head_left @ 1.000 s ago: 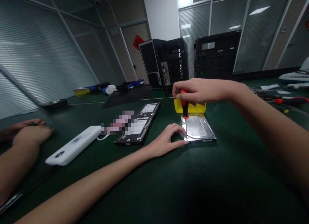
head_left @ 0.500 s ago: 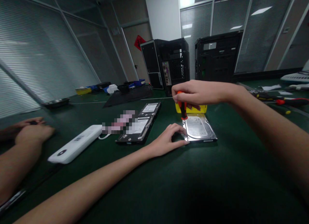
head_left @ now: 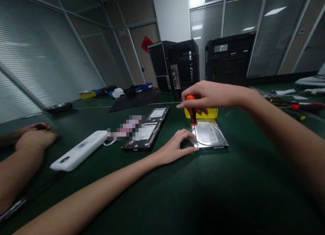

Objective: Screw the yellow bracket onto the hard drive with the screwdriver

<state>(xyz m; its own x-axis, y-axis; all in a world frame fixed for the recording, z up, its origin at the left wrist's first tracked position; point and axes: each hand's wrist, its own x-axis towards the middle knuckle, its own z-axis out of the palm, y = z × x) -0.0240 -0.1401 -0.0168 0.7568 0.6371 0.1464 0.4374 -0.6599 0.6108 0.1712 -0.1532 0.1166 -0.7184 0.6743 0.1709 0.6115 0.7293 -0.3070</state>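
Observation:
A silver hard drive (head_left: 208,133) lies flat on the dark green table. My left hand (head_left: 177,145) grips its left edge, thumb at the near corner and fingertips on the upper face. In my right hand (head_left: 207,94) is an orange and black screwdriver (head_left: 193,117), held nearly upright over the drive's far left corner. The shaft points down at that corner; whether the tip sits in a screw is too small to tell. My right index finger sticks out past the handle, while the other fingers stay round it. Behind the drive, partly covered by this hand, is a yellow object (head_left: 213,114).
Two more hard drives (head_left: 146,135) lie left of my left hand, near a white power strip (head_left: 81,149). Another person's hands (head_left: 37,135) rest at far left. Computer cases (head_left: 182,67) stand behind. Pliers (head_left: 302,107) lie at right; a black mat (head_left: 137,100) at back left.
My right index finger has straightened away from the screwdriver handle, showing more of its orange top. My left hand and the hard drive have stayed in place.

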